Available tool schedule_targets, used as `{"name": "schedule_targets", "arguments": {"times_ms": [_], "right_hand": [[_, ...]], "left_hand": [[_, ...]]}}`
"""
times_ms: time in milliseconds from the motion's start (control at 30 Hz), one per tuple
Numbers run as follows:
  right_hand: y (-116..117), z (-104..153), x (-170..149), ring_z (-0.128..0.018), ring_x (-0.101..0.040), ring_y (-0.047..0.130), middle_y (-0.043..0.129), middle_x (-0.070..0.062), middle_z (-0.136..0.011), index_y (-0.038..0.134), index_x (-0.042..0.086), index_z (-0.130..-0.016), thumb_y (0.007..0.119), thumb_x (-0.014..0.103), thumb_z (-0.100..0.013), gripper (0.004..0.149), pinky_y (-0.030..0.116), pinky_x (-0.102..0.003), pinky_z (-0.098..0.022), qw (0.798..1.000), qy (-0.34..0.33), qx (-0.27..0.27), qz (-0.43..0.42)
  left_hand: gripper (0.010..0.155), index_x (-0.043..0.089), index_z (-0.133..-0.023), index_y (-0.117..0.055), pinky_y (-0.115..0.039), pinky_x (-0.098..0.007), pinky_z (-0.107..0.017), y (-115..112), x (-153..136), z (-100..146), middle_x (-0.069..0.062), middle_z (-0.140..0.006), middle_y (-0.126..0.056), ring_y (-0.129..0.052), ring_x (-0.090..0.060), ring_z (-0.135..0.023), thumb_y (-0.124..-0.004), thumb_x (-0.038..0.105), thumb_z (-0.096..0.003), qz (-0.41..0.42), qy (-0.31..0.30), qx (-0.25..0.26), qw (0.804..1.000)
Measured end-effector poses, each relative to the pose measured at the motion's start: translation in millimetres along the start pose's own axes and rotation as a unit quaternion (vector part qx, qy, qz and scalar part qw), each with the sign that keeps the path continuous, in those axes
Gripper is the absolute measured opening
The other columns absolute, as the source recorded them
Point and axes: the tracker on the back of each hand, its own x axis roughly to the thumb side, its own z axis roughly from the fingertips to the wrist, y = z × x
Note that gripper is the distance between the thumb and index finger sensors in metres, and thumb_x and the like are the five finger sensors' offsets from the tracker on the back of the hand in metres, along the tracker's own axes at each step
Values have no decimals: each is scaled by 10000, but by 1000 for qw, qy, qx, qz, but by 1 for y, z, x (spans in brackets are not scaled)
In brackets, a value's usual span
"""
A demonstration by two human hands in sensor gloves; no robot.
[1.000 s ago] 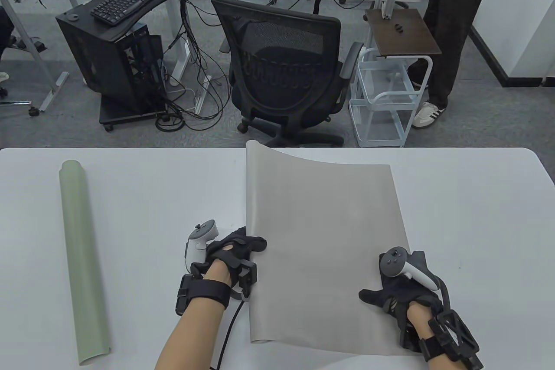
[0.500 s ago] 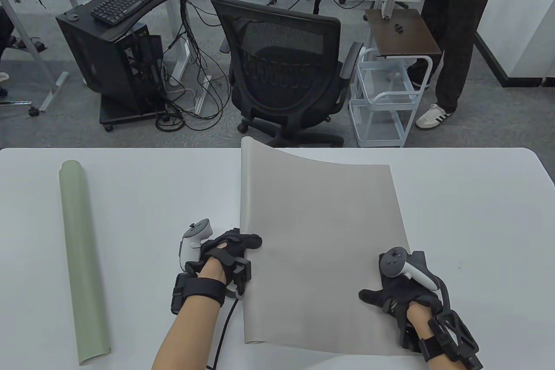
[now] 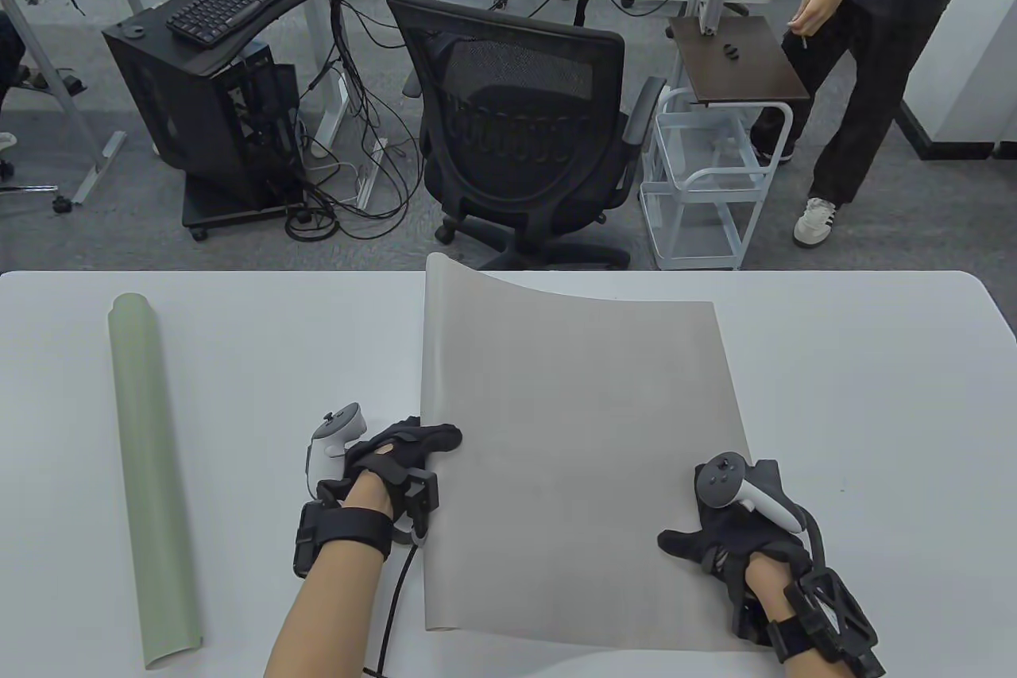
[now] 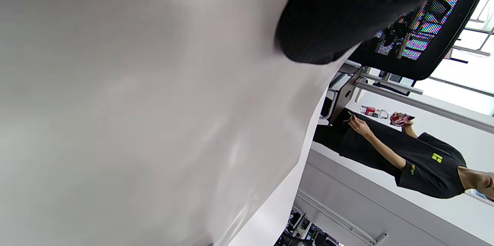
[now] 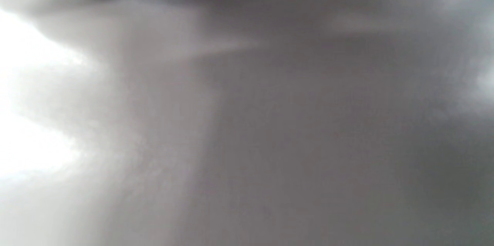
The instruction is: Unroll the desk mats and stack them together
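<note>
A grey desk mat [image 3: 580, 455] lies mostly unrolled in the middle of the white table [image 3: 874, 392]. Its left edge curls up off the table. My left hand [image 3: 433, 439] grips that raised left edge near its middle. My right hand [image 3: 699, 543] rests flat on the mat's near right part, fingers spread. A pale green mat [image 3: 151, 471] lies rolled up at the table's left, running front to back, apart from both hands. The left wrist view shows the grey mat [image 4: 135, 103] close up under a gloved finger [image 4: 328, 26]. The right wrist view shows only blurred grey mat [image 5: 270, 142].
A black office chair [image 3: 516, 122] and a white wire cart [image 3: 707, 185] stand beyond the table's far edge. A person in black [image 3: 874, 58] stands at the back right. A black cable [image 3: 393, 614] trails from my left wrist across the near table.
My left hand has moved left with the mat's raised left edge, widening the unrolled part. My right hand has stayed put. The person at the back right has shifted.
</note>
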Motion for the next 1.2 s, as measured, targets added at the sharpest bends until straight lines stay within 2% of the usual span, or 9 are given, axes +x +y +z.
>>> {"name": "schedule_targets", "arguments": {"times_ms": [133, 233, 300, 533, 833, 933, 1033, 1200], "right_hand": [[0, 0, 0, -892, -366, -238, -278, -51, -963, -125, 300, -932, 581, 745, -363, 1010, -18, -564, -647, 1000, 1, 0, 0], [0, 0, 0, -890, -366, -240, -280, -51, -961, -126, 300, -931, 581, 745, -363, 1011, -20, -564, -646, 1000, 0, 1, 0], [0, 0, 0, -889, -365, -241, -281, -51, -960, -127, 300, -930, 581, 745, -363, 1011, -21, -565, -645, 1000, 0, 1, 0], [0, 0, 0, -888, -365, -242, -282, -51, -959, -127, 300, -930, 582, 744, -363, 1011, -22, -565, -645, 1000, 0, 2, -1], [0, 0, 0, -888, -367, -242, -283, -52, -960, -127, 299, -930, 584, 742, -363, 1012, -21, -566, -644, 1000, 1, 2, -1], [0, 0, 0, -887, -366, -242, -283, -51, -959, -128, 299, -929, 583, 742, -362, 1011, -22, -566, -644, 1000, 1, 3, -1], [0, 0, 1, -887, -366, -242, -283, -51, -959, -129, 299, -929, 582, 742, -362, 1012, -22, -566, -645, 1000, 1, 3, -1], [0, 0, 1, -887, -366, -243, -284, -51, -959, -129, 299, -929, 582, 742, -362, 1012, -22, -566, -644, 1000, 1, 3, -1]], "left_hand": [[643, 200, -914, -421, -952, -356, -478, -3, 2, -2, -107, -1008, -644, -1035, -249, -682, -863, 296, -458, -9, 0, -13, 1000], [695, 172, -935, -328, -915, -400, -516, 1, 2, -2, -27, -948, -724, -1016, -260, -717, -825, 249, -455, -13, -7, -8, 1000], [745, 173, -971, -276, -880, -432, -543, 4, 2, -1, -23, -948, -729, -993, -261, -734, -813, 235, -459, -11, -14, -7, 1000], [761, 154, -990, -270, -856, -461, -541, 12, 4, 6, -75, -959, -684, -956, -276, -716, -815, 262, -470, -2, -21, 5, 1000], [702, 231, -943, -398, -918, -369, -480, 19, 10, 9, -16, -908, -696, -983, -195, -626, -894, 328, -456, -20, -7, 12, 1000], [664, 221, -929, -411, -939, -349, -455, 17, 13, 8, -47, -966, -695, -1030, -209, -616, -872, 300, -456, -26, -4, 8, 1000], [655, 181, -924, -399, -932, -384, -478, 20, 15, 11, -20, -922, -769, -1031, -254, -684, -844, 258, -450, -28, -6, 22, 999], [721, 168, -967, -314, -895, -440, -514, 24, 13, 13, -27, -917, -763, -1006, -265, -700, -817, 229, -453, -16, -21, 17, 1000]]}}
